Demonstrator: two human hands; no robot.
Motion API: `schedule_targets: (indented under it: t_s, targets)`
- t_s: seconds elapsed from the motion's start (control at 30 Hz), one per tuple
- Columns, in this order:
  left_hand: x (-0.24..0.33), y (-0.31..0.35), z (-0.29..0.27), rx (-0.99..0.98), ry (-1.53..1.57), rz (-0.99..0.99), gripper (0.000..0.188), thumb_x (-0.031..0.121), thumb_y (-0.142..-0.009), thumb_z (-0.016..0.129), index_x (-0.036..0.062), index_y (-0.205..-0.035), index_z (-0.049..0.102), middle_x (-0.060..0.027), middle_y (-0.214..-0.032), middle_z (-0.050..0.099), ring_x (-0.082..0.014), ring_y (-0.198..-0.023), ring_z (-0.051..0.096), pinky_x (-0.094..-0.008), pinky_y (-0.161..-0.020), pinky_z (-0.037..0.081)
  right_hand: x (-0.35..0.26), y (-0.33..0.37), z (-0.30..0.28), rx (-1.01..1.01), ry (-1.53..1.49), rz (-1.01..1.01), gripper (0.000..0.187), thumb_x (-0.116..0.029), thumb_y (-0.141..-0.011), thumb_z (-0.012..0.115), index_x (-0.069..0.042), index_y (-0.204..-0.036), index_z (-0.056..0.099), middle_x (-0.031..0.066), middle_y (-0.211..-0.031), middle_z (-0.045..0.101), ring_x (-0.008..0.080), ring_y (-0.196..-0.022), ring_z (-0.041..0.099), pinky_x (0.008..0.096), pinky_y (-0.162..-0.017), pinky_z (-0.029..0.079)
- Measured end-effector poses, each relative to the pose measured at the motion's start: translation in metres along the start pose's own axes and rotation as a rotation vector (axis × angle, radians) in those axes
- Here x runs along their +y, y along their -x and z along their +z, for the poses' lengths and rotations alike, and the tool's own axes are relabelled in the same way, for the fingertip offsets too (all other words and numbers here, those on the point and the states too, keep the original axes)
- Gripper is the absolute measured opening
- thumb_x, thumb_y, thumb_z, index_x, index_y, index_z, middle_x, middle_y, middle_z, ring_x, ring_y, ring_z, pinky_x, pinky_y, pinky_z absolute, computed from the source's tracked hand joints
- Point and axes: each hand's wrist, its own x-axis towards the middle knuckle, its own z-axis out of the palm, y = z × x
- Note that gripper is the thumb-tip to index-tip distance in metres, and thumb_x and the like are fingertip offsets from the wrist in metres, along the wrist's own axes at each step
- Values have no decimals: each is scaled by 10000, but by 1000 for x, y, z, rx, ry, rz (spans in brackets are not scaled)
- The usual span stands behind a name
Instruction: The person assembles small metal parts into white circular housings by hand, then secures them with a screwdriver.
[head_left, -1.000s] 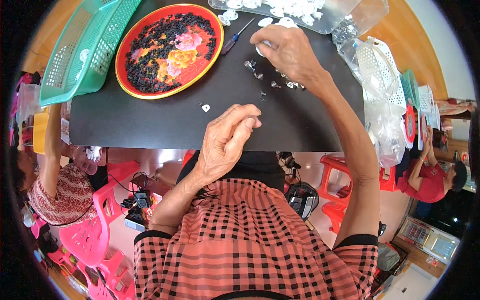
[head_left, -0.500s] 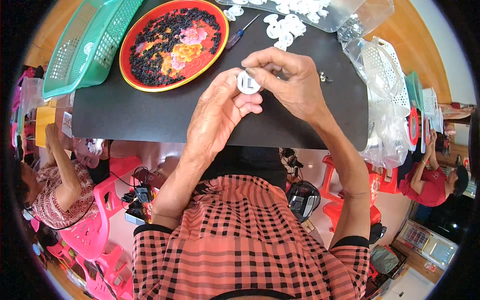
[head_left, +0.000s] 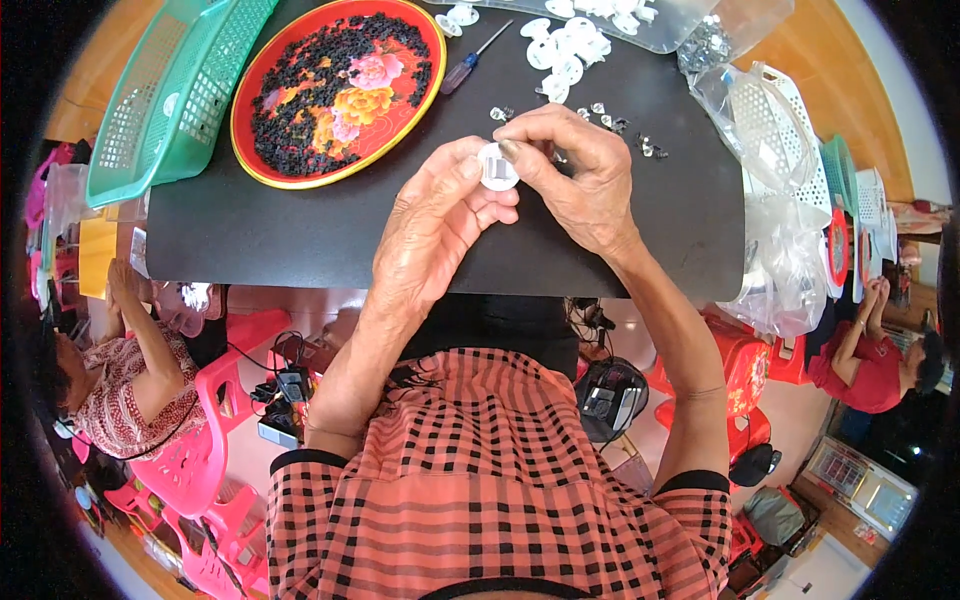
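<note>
A small round white plastic disc [head_left: 497,168] with a slot in its middle is in my left hand [head_left: 428,205]. The left thumb and fingers clasp its left side, and the other fingers curl beneath it. My right hand [head_left: 585,175] is closed in a pinch at the disc's upper right edge. Its thumb and forefinger tips touch the rim. Whether a tiny part is also between those fingertips, I cannot tell. Beyond the right hand lie several small metal and black pieces [head_left: 652,148] on the black table [head_left: 300,235]. A heap of similar white plastic parts [head_left: 568,50] lies farther back.
A red round tray [head_left: 240,130] holding many small black pieces stands at the back left, beside a green basket [head_left: 200,110]. A screwdriver [head_left: 462,72] lies right of the tray. Plastic bags [head_left: 775,270] crowd the right edge. People sit at left [head_left: 140,385] and right [head_left: 858,365].
The view has shifted slightly. My right hand has moved a little toward me, uncovering more small metal pieces behind it. The disc stays between both hands, and its slot looks greyer.
</note>
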Motion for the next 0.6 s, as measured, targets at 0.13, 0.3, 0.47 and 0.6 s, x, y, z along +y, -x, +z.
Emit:
schedule_targets:
  t_s: [0.13, 0.3, 0.47, 0.6]
  targets:
    - [0, 6, 4, -11, -52, -48, 285, 157, -930, 537, -28, -1147, 518, -120, -985, 613, -191, -839, 622, -332, -759, 523, 3, 4, -3, 131, -71, 122, 80, -52, -835, 650, -12, -904, 660, 32, -757, 647, 61, -681, 582, 210, -597, 469]
    - [-4, 19, 4, -118, -74, -129, 279, 139, -922, 546, -30, -1143, 533, -109, -992, 610, -180, -863, 604, -339, -784, 512, 8, -7, -25, 120, 143, 53, 75, -61, -842, 636, -35, -908, 659, 23, -747, 649, 60, -647, 574, 219, -586, 465]
    - [-5, 17, 1, -134, -34, -110, 278, 141, -923, 546, -27, -1144, 533, -114, -993, 613, -192, -860, 613, -350, -784, 517, 9, -28, -31, -108, 391, -9, 120, -45, -807, 638, -23, -923, 656, 30, -742, 625, 83, -630, 534, 241, -605, 447]
    - [-5, 16, -1, -127, 16, -113, 273, 140, -926, 541, -25, -1143, 533, -120, -993, 616, -203, -860, 623, -363, -786, 522, 18, -43, -28, -240, 472, -96, 124, -45, -785, 628, -22, -905, 648, 67, -757, 618, 146, -614, 559, 281, -599, 461]
